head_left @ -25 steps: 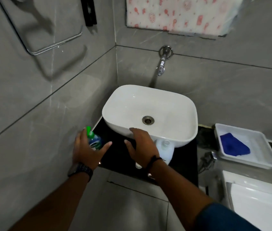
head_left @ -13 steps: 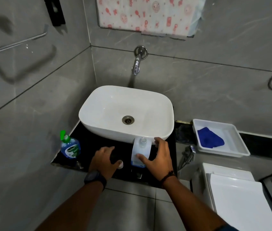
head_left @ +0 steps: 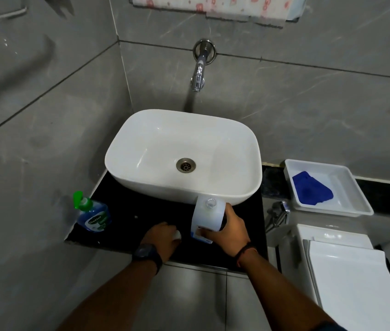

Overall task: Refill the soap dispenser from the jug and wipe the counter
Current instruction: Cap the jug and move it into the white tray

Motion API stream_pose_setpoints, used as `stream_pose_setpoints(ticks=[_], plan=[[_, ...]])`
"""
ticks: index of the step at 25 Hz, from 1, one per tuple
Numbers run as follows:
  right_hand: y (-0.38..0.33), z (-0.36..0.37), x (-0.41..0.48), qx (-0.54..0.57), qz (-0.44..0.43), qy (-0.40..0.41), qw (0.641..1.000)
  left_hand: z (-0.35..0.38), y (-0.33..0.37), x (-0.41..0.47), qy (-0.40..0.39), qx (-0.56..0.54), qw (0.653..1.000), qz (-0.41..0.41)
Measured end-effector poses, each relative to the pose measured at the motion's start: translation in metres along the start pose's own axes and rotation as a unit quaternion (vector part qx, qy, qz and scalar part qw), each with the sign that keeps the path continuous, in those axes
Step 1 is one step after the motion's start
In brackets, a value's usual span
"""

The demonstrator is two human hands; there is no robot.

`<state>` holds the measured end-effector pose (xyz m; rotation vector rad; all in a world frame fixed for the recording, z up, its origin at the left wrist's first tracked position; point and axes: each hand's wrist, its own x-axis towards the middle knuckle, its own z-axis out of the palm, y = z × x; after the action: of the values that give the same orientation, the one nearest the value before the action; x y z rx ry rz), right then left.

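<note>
The black counter [head_left: 141, 211] is narrow. The white basin [head_left: 155, 187] fills its back and leaves a bare strip along the front edge, hemmed by the grey wall at left and the toilet cistern [head_left: 344, 271] at lower right. At the centre of that strip the white jug [head_left: 207, 217] stands upright and uncapped, with the right grip [head_left: 229, 231] wrapped around its right side. Just left of it, the left grip [head_left: 159, 242] curls over a small white cap [head_left: 177, 234]. The soap dispenser [head_left: 93, 217], labelled "Dettol", stands well apart at the counter's left corner. The jug's label is too small to read. At right, a blue cloth [head_left: 311, 188] lies in a white tray [head_left: 361, 199].
</note>
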<state>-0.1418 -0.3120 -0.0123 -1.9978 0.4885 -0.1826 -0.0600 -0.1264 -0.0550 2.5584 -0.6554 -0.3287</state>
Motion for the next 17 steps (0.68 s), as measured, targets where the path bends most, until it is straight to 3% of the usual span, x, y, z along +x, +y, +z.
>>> stream_pose_setpoints(ticks=[3, 6, 8, 11, 17], plan=[[-0.005, -0.002, 0.0, -0.017, 0.015, -0.005, 1.0, -0.03, 0.027, 0.006, 0.146, -0.178, 0.972, -0.045], [-0.01, -0.005, -0.001, -0.039, 0.03, -0.012, 0.999, -0.066, 0.059, 0.012, 0.244, -0.22, 0.943, 0.046], [-0.011, -0.005, -0.003, -0.048, 0.035, -0.02, 0.998, -0.081, 0.078, 0.011, 0.23, -0.185, 0.946, 0.132], [-0.011, -0.006, -0.002, -0.062, 0.034, -0.034, 0.997, -0.083, 0.09, 0.008, 0.146, -0.142, 0.96, 0.195], [-0.007, -0.006, -0.004, -0.077, 0.037, -0.052, 0.995, -0.081, 0.099, 0.006, 0.067, -0.051, 0.967, 0.239]])
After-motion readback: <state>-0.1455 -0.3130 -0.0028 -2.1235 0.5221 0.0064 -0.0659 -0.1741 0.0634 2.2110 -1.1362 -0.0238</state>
